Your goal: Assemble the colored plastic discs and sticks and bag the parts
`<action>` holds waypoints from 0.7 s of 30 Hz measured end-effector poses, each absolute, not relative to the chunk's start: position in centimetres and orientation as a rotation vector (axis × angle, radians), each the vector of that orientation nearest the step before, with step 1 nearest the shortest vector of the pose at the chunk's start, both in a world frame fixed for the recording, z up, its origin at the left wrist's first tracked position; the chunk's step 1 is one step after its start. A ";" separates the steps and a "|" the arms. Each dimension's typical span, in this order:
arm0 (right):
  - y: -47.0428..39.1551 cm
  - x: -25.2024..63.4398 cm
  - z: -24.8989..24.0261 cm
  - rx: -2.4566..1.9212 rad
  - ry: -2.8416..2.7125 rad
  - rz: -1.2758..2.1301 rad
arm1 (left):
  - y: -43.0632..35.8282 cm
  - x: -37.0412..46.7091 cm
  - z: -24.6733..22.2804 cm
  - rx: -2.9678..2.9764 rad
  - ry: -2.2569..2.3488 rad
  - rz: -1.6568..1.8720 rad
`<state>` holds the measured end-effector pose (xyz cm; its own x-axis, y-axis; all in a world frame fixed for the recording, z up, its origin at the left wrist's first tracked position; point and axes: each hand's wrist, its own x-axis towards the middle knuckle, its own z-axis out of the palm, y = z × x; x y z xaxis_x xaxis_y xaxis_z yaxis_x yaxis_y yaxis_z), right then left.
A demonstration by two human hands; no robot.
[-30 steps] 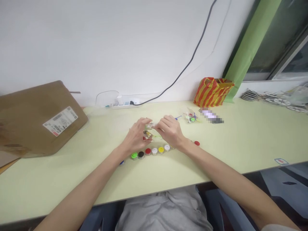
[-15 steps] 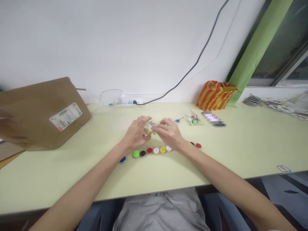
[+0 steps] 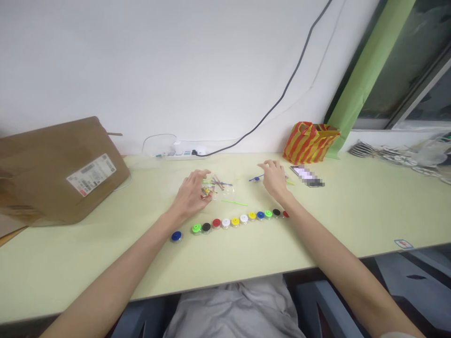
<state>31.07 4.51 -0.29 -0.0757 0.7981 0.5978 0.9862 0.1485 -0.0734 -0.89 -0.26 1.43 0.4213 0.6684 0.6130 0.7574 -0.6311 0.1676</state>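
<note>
My left hand [image 3: 190, 193] is curled around the left edge of a clear plastic bag [image 3: 228, 190] with small coloured sticks [image 3: 220, 183] in and on it. Its thumb and fingers frame the bag's side. My right hand [image 3: 275, 179] is farther right, its index finger stretched out to the left and its other fingertips partly hidden. Close to its left lies a blue stick with a round middle [image 3: 256, 179]. A yellow-green piece [image 3: 289, 182] peeks out beyond the hand. In front of the bag lies a bright green stick [image 3: 235, 203].
Nearer me runs a row of small round containers with coloured lids [image 3: 235, 221], with a blue-lidded one [image 3: 176, 236] at its left end. Around the table [image 3: 225, 263] are a cardboard box [image 3: 59, 169], power strip [image 3: 186, 155], phone [image 3: 306, 176] and striped bag [image 3: 310, 143].
My right hand has left the plastic bag and moved right, over the small bag of coloured parts. The green stick now shows on the table. My left hand stays at the plastic bag.
</note>
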 end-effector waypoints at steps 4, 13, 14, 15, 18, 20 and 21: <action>6.0 32.8 -1.7 -1.839 -2.044 -0.398 | -0.2 -0.9 1.4 -2.535 -1.285 -0.982; 5.7 31.8 -0.3 -1.822 -2.117 -0.295 | 0.0 -1.1 1.4 -2.517 -1.310 -0.976; 5.6 31.8 -0.1 -1.810 -2.085 -0.296 | 0.0 -1.1 1.4 -2.517 -1.315 -0.974; 5.5 31.7 0.3 -1.787 -2.044 -0.301 | 0.0 -1.0 1.4 -2.520 -1.321 -0.971; 4.7 31.0 1.4 -1.623 -1.911 -0.323 | -0.1 -0.9 1.4 -2.542 -1.348 -0.953; 4.0 30.2 2.1 -1.442 -1.873 -0.336 | -0.1 -0.8 1.4 -2.546 -1.366 -0.941; 3.6 29.8 2.3 -1.345 -1.874 -0.343 | -0.1 -0.8 1.4 -2.545 -1.368 -0.940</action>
<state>29.81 3.57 2.32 -0.1278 0.6765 0.7252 0.8896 0.4014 -0.2177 -0.77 -0.12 1.35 0.4051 0.7202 0.5632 0.7839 -0.5906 0.1915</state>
